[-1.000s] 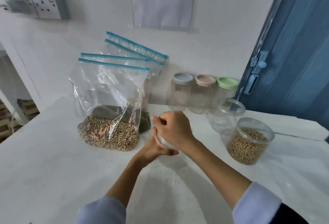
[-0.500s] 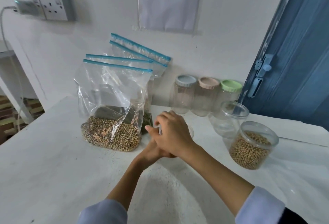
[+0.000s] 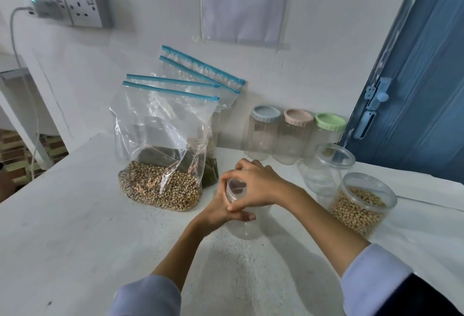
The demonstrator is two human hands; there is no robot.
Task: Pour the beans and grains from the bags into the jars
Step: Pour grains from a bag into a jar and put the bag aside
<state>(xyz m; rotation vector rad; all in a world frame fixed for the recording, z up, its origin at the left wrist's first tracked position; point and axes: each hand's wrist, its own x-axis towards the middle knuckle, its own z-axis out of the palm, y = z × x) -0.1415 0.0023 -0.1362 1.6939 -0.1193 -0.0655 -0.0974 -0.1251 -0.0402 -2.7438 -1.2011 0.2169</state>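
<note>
Both hands meet on one clear, empty plastic jar standing on the white tabletop: the right hand curls over its clear lid from above, and the left hand wraps the jar's wall from the near-left side, fingers touching the right thumb. Left of the hands and just beyond them stands a clear zip bag with a blue seal strip, upright, its bottom filled with tan beans; the bag's near edge lies close to the left hand, apart from it. Behind that bag lean more clear blue-strip bags against the white wall, one holding dark green grains. Right of the hands stands an open clear jar of tan beans, near the right forearm but apart from it; behind it, an open empty clear jar. Beyond the hands, along the wall, three lidded clear jars stand touching in a row: blue-grey lid, pink lid, green lid. Bare tabletop spreads left of the left forearm up to the table's left edge, and between the two forearms toward the person.
</note>
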